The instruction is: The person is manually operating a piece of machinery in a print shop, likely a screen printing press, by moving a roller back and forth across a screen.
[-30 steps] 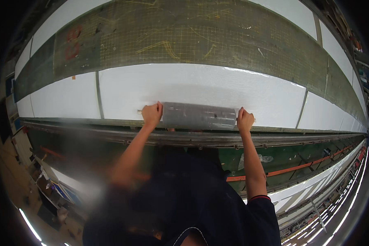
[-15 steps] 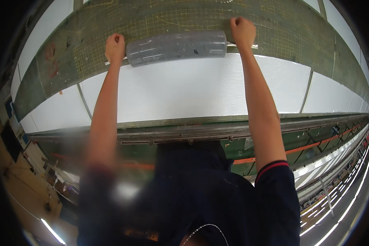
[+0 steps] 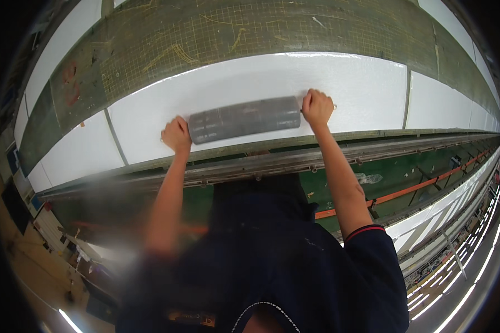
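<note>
A thick grey roller point(image 3: 244, 119) lies crosswise on a glossy white sheet point(image 3: 361, 89), slightly higher at its right end. My left hand point(image 3: 176, 135) is closed round the rod at the roller's left end. At the other end, my right hand point(image 3: 318, 107) grips the rod too, its tip just showing beyond the fist. Both arms reach forward from the lower edge. Most of the rod is hidden inside my fists and the roller. Under the sheet is a dark green table point(image 3: 216, 39) with yellow grid lines.
Other white sheets point(image 3: 80, 144) lie to the left and right, with narrow gaps between. A metal rail point(image 3: 261, 162) runs along the table's near edge. Below it are a green floor point(image 3: 383, 177) and an orange bar point(image 3: 405, 194).
Both hands have drawn the roller toward me, from the sheet's far edge over the green table to the near part of the sheet. My grip on the rod ends continues.
</note>
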The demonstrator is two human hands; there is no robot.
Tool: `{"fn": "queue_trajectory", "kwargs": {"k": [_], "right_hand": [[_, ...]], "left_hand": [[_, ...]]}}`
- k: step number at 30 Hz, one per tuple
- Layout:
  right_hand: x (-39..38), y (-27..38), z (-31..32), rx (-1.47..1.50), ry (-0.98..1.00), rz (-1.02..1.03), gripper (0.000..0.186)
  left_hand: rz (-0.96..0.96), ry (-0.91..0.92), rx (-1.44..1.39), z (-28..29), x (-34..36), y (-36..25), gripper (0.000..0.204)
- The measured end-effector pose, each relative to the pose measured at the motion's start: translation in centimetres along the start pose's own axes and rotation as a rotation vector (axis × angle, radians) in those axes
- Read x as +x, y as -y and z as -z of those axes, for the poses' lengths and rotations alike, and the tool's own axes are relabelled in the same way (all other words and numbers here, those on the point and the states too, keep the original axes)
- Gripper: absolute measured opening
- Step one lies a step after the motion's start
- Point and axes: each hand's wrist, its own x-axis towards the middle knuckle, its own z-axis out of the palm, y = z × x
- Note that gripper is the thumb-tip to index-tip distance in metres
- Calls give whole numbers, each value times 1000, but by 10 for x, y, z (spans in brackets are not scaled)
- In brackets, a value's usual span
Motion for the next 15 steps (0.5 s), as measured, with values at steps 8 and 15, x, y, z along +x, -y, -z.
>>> {"fn": "queue_trajectory", "kwargs": {"k": [8, 15], "right_hand": [[-129, 3, 30, -86, -1, -17, 26], [-118, -28, 56, -18, 249, -2, 33]], "left_hand": [[-146, 143, -46, 11, -121, 33, 38], [12, 232, -195, 30, -111, -7, 50]]}}
